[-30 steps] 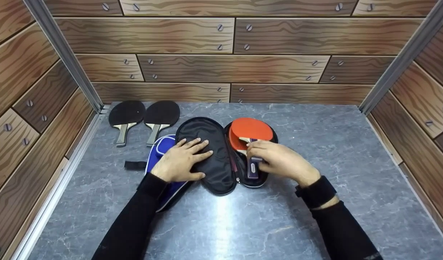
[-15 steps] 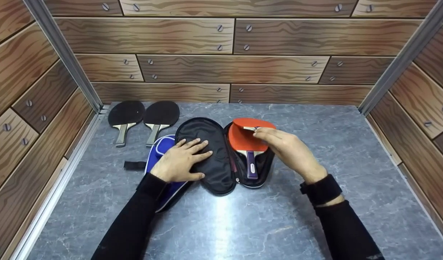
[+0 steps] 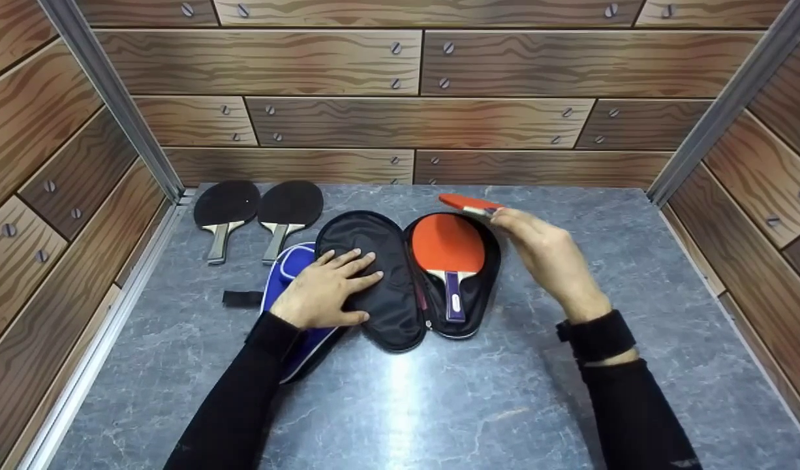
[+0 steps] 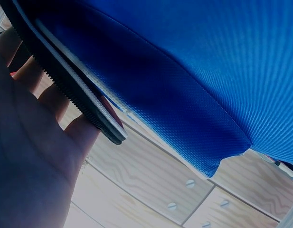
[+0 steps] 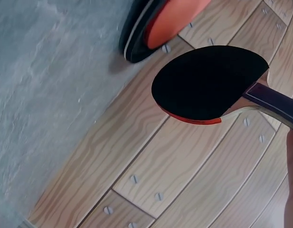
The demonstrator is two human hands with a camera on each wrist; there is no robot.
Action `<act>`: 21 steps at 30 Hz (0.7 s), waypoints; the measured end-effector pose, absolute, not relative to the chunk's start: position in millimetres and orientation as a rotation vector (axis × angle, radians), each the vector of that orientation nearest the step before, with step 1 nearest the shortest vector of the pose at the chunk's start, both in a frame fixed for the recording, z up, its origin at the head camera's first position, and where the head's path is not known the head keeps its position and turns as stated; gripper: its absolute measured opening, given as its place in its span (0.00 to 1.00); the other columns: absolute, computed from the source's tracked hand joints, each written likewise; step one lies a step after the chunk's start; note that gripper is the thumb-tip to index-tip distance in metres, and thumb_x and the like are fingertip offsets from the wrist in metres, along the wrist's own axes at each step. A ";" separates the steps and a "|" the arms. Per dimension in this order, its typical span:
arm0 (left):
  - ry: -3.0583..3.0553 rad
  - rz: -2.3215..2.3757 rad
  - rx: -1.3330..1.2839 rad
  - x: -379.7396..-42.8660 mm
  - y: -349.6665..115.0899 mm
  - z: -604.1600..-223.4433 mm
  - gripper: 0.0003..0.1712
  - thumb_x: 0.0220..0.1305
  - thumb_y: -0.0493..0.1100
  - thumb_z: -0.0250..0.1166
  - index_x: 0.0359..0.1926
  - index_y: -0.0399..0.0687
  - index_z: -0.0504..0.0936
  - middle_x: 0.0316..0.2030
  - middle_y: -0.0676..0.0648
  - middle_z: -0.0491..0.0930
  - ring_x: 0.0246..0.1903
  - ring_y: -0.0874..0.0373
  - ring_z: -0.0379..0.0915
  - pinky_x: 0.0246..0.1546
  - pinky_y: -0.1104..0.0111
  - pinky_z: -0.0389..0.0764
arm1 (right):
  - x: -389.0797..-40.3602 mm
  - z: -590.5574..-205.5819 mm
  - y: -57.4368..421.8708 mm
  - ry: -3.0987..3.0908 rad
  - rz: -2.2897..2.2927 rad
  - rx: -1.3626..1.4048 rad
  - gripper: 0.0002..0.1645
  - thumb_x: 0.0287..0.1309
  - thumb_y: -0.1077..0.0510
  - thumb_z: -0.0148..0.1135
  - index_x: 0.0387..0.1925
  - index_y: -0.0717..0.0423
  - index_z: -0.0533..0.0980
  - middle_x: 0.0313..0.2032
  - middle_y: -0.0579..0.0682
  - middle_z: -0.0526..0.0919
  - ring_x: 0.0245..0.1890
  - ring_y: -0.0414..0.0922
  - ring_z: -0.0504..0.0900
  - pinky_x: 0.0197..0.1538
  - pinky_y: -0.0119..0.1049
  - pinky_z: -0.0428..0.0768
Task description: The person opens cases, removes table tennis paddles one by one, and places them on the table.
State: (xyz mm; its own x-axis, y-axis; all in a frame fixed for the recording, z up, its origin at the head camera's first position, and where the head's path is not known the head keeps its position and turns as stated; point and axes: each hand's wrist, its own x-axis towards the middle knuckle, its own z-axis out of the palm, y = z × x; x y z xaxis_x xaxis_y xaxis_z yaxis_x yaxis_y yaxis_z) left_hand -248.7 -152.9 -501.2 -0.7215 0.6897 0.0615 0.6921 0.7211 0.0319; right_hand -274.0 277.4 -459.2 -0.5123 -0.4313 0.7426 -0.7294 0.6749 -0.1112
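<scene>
My left hand (image 3: 328, 290) lies with fingers spread on the black inner flap (image 3: 390, 313) of an unzipped paddle case. Blue fabric (image 4: 184, 95) of the case fills much of the left wrist view, its zipper edge (image 4: 84, 107) across my fingers. My right hand (image 3: 547, 254) grips the handle of a table tennis paddle (image 3: 465, 203), raised behind the case's right half. The right wrist view shows this paddle's black face (image 5: 208, 83) and a red edge. A second paddle (image 3: 447, 243), red face up with a purple handle, lies inside the case's right half (image 3: 488, 287).
Two black-faced paddles, one at the far left (image 3: 227, 202) and one beside it (image 3: 290, 202), lie at the back of the grey tabletop (image 3: 400, 418). A black strap (image 3: 241, 298) sticks out left of the case. Wood-patterned walls (image 3: 400, 121) enclose the back and sides.
My right hand has lifted the upper red paddle off the one in the case and moved it up and to the right. The left hand has stayed on the flap.
</scene>
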 end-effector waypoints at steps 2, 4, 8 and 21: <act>-2.872 -0.086 -1.153 -248.4 -152.9 -500.8 0.46 0.74 0.66 0.75 0.86 0.59 0.79 0.91 0.43 0.69 0.91 0.39 0.65 0.89 0.33 0.71 | -274.6 -456.8 282.6 -2.185 0.559 0.826 0.21 0.71 0.72 0.77 0.62 0.58 0.91 0.60 0.58 0.96 0.59 0.62 0.97 0.64 0.53 0.94; -2.873 -0.093 -1.155 -248.1 -152.6 -500.2 0.46 0.74 0.66 0.75 0.87 0.58 0.79 0.91 0.43 0.69 0.91 0.39 0.65 0.89 0.33 0.71 | -275.9 -455.0 288.3 -2.191 0.573 0.768 0.20 0.71 0.72 0.76 0.61 0.58 0.91 0.60 0.58 0.97 0.60 0.62 0.97 0.65 0.54 0.93; -2.873 -0.100 -1.156 -248.3 -152.0 -500.0 0.46 0.74 0.66 0.75 0.87 0.59 0.79 0.91 0.44 0.69 0.91 0.39 0.65 0.89 0.33 0.71 | -279.9 -452.9 300.3 -2.193 0.597 0.686 0.20 0.71 0.72 0.76 0.61 0.59 0.91 0.59 0.58 0.97 0.60 0.63 0.97 0.66 0.52 0.92; -2.892 -0.098 -1.154 -249.4 -151.9 -500.7 0.46 0.75 0.67 0.74 0.87 0.59 0.78 0.92 0.44 0.68 0.92 0.39 0.64 0.89 0.33 0.70 | -291.4 -455.0 347.9 -2.226 0.646 0.486 0.15 0.74 0.71 0.74 0.58 0.62 0.89 0.61 0.61 0.96 0.63 0.64 0.95 0.78 0.40 0.86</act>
